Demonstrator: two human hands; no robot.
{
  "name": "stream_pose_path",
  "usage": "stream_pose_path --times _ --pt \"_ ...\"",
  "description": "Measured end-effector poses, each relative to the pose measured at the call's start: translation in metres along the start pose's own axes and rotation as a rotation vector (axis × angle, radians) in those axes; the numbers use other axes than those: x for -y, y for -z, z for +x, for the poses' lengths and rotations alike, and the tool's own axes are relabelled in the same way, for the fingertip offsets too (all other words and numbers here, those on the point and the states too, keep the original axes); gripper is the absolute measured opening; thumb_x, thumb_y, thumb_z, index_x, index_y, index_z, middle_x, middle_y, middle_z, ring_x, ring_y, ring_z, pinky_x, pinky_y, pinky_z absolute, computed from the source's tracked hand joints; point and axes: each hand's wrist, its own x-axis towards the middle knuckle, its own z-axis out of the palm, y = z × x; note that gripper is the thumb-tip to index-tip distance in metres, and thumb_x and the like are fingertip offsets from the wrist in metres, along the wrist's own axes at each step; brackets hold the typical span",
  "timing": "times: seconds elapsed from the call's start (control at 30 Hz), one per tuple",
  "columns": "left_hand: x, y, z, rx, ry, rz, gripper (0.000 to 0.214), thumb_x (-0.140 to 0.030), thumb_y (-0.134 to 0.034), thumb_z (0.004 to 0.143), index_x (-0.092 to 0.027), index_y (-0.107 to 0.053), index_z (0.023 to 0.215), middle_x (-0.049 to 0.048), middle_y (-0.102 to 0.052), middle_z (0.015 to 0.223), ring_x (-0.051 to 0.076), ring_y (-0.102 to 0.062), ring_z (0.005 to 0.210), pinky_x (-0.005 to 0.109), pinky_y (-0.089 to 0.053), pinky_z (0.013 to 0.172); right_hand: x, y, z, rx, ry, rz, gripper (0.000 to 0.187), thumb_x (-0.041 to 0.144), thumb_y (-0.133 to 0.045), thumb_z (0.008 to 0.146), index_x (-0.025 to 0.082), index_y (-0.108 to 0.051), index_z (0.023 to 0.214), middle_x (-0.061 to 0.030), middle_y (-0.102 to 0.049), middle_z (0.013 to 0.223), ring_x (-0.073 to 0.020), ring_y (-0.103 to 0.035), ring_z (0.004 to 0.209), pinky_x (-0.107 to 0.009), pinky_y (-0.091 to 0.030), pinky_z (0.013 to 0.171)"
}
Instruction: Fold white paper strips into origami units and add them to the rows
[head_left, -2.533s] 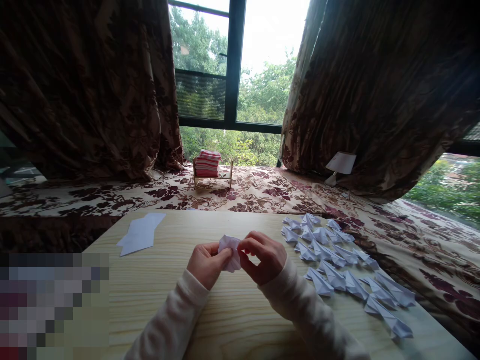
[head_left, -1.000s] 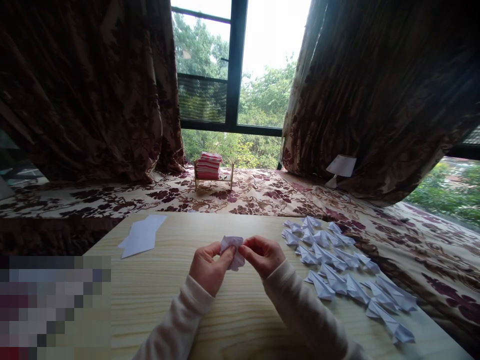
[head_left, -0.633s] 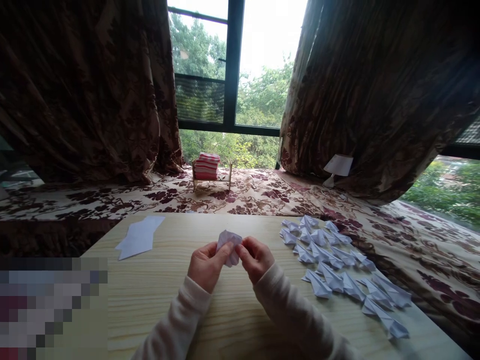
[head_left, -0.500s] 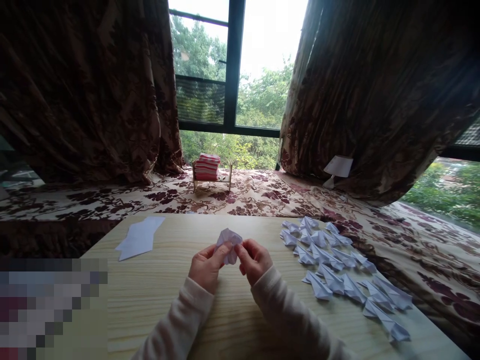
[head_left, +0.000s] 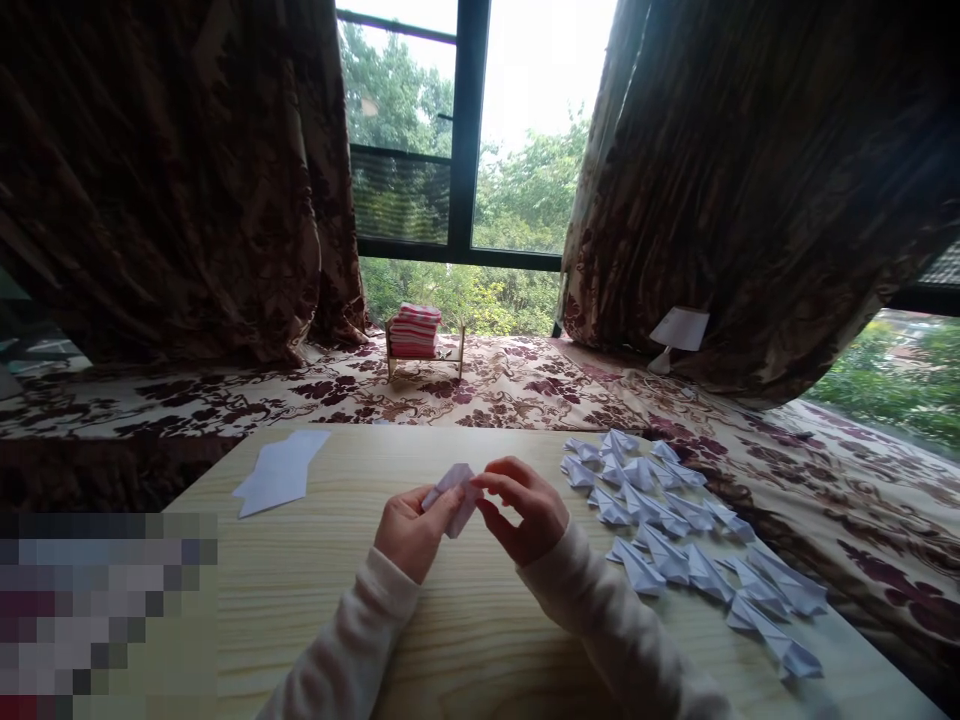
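Head camera is showing a folded paper (head_left: 463, 510) being held above the middle of the desk (head_left: 315, 610), its long axis seeming to run away from the person, with the top end leaning slightly right. The left hand (head_left: 415, 525) is pinching it, thumb lying across its face. The right hand (head_left: 526, 508) is curving its fingers and thumb apart at the paper's right edge; whether they are gripping, I cannot tell. Beyond, a small stand (head_left: 462, 352) is carrying a stack of striped cloths (head_left: 415, 332).
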Motion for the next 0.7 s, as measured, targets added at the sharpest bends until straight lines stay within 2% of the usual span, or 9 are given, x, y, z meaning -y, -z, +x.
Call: stream_pose_path --times 0.13,0.27,0.4,0.57,0.7 --pt "0.000 0.003 0.002 0.030 0.002 0.033 0.025 -0.033 -0.066 0.059 -0.011 -0.071 0.069 0.0007 -0.060 0.051 0.012 -0.049 0.052 0.023 -0.035 0.049 0.001 0.002 0.000 0.005 0.074 -0.099 0.017 0.015 -0.048 0.080 0.015 -0.060 0.093 -0.0087 -0.057 0.082 -0.0171 -0.051 0.075 -0.029 -0.046 0.064" --pt "-0.001 0.004 0.003 0.074 0.038 0.022 0.023 -0.031 -0.066 0.059 -0.011 -0.071 0.067 0.0008 -0.059 0.051 0.011 -0.047 0.052 0.022 -0.035 0.050 0.004 0.007 0.003 0.005 0.129 -0.169 0.014 0.017 -0.048 0.082 0.017 -0.062 0.084 -0.0067 -0.056 0.076 -0.0155 -0.050 0.070 -0.027 -0.043 0.060" --pt "-0.003 0.001 0.000 0.082 0.034 0.018 0.022 -0.030 -0.066 0.058 -0.011 -0.070 0.067 -0.0008 -0.057 0.050 0.010 -0.045 0.051 0.022 -0.033 0.049 0.005 0.007 0.004 0.019 0.100 -0.166 0.016 0.018 -0.045 0.083 0.017 -0.061 0.080 -0.0062 -0.055 0.074 -0.0152 -0.049 0.069 -0.026 -0.042 0.060" --pt "-0.002 -0.003 -0.003 0.047 -0.038 0.057 0.020 -0.032 -0.059 0.060 -0.012 -0.063 0.055 -0.0037 -0.047 0.043 0.008 -0.036 0.044 0.022 -0.027 0.044 0.008 0.006 0.004 0.054 0.026 -0.144 0.017 0.019 -0.042 0.083 0.016 -0.059 0.080 -0.0062 -0.054 0.075 -0.0156 -0.048 0.071 -0.027 -0.042 0.062" --pt "0.001 -0.003 -0.003 0.065 -0.089 0.102 0.020 -0.031 -0.057 0.061 -0.012 -0.061 0.056 -0.0030 -0.045 0.045 0.009 -0.036 0.045 0.022 -0.027 0.044 0.010 0.007 0.004 0.049 -0.015 -0.130 0.016 0.020 -0.043 0.082 0.016 -0.058 0.077 -0.0058 -0.054 0.073 -0.0156 -0.048 0.070 -0.027 -0.041 0.062"
